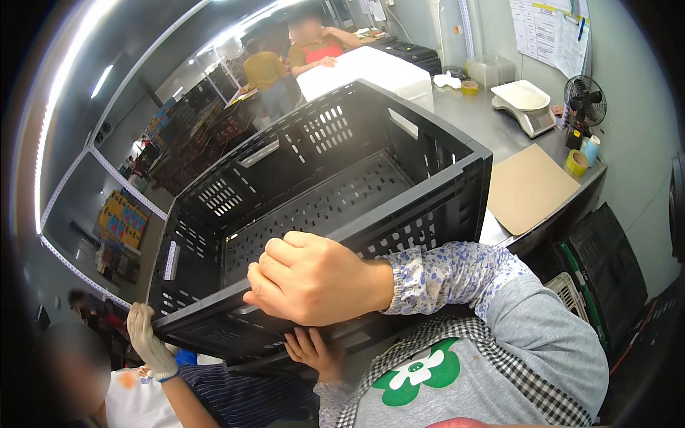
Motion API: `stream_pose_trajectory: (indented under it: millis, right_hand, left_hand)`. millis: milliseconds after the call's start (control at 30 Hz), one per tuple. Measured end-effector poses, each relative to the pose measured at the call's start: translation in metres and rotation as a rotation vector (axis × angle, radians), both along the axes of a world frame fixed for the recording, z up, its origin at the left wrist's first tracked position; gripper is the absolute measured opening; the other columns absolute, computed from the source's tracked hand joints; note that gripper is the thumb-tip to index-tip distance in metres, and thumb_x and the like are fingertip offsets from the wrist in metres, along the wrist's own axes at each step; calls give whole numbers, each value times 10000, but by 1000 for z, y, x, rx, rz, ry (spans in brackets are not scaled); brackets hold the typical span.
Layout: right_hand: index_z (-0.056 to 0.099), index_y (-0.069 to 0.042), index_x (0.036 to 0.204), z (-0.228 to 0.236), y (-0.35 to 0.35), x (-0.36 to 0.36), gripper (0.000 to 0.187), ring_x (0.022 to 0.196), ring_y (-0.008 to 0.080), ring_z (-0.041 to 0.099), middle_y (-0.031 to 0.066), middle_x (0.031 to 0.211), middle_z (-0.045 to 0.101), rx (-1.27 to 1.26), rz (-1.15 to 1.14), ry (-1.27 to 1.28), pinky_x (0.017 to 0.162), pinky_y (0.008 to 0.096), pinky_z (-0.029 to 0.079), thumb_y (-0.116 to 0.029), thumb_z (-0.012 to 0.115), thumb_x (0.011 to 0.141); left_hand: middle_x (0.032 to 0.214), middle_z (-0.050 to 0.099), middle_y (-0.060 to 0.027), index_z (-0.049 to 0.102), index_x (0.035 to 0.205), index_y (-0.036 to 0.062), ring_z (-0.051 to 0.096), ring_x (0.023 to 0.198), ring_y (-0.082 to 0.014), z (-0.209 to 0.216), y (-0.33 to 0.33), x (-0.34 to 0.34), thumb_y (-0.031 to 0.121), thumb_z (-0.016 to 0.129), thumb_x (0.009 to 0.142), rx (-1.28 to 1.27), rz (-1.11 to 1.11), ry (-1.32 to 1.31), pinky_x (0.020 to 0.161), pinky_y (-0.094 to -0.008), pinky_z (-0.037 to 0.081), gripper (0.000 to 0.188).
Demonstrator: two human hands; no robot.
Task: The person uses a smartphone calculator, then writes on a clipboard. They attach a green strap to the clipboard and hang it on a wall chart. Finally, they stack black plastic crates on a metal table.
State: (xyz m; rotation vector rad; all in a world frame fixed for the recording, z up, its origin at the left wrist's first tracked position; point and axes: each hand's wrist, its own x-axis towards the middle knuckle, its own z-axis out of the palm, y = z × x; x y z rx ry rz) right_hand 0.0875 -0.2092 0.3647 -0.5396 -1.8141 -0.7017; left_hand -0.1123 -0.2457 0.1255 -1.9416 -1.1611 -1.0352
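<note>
A large black plastic crate (321, 196) with slotted walls and floor sits tilted in front of me, with nothing lying in it. My right hand (307, 278) is closed into a fist, over the middle of its near rim. Whether the fingers hold the rim or something small is hidden. Lower down, my left hand (314, 351) has its fingers apart and lies against the outside of the near wall; part of it is in shadow. At the crate's near left corner, another person's gloved hand (151, 342) touches the rim.
Behind the crate stands a white foam box (367, 75), with a person beyond it. The steel table (457, 107) holds a scale (524, 107), a small fan (584, 107), tape rolls (576, 162) and a cardboard sheet (531, 189). Folded black crates (606, 267) lean at the right.
</note>
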Motion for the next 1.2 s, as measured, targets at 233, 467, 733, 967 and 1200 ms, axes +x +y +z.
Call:
stream_pose_trajectory:
  millis: [233, 467, 733, 967, 1200]
  right_hand:
    - [619, 24, 993, 1, -32, 33, 312, 960, 246, 585, 138, 1068, 595, -15, 108, 12, 887, 372, 464, -175, 585, 755]
    - [525, 15, 1151, -73, -75, 152, 280, 1068, 246, 534, 158, 1175, 531, -56, -148, 419, 962, 364, 417, -134, 474, 919]
    - [420, -15, 1342, -276, -82, 212, 384, 930, 139, 539, 103, 1210, 513, -1018, -152, 534, 755, 250, 449, -85, 453, 966]
    - [361, -43, 1404, -270, -58, 120, 653, 933, 188, 607, 152, 1333, 466, -1349, 219, -21, 702, 264, 528, 83, 568, 798]
    - [427, -26, 1351, -305, 18, 183, 417, 978, 173, 596, 120, 1286, 510, -1269, 176, 793, 762, 292, 515, -79, 516, 948]
  left_hand:
    - [1350, 462, -194, 487, 1278, 46, 408, 1274, -435, -14, 15, 3, 334, 540, 901, 54, 60, 13, 1034, -588, 297, 477]
    - [1273, 499, -179, 546, 1185, 67, 454, 1211, -406, -14, 16, -28, 177, 585, 700, 1, 46, -42, 1027, -591, 298, 499]
    - [1421, 386, -183, 474, 1311, 47, 339, 1357, -370, 0, 135, -88, -67, 596, 540, -78, -105, -67, 1120, -531, 259, 789]
    - [1523, 258, -168, 282, 1452, 34, 252, 1412, -334, 12, 172, -144, -107, 478, 712, -321, 235, -115, 1143, -504, 206, 779]
    - [1513, 208, -269, 205, 1467, -29, 196, 1420, -383, 34, 98, -88, 29, 509, 870, -390, 146, -644, 1154, -434, 178, 672]
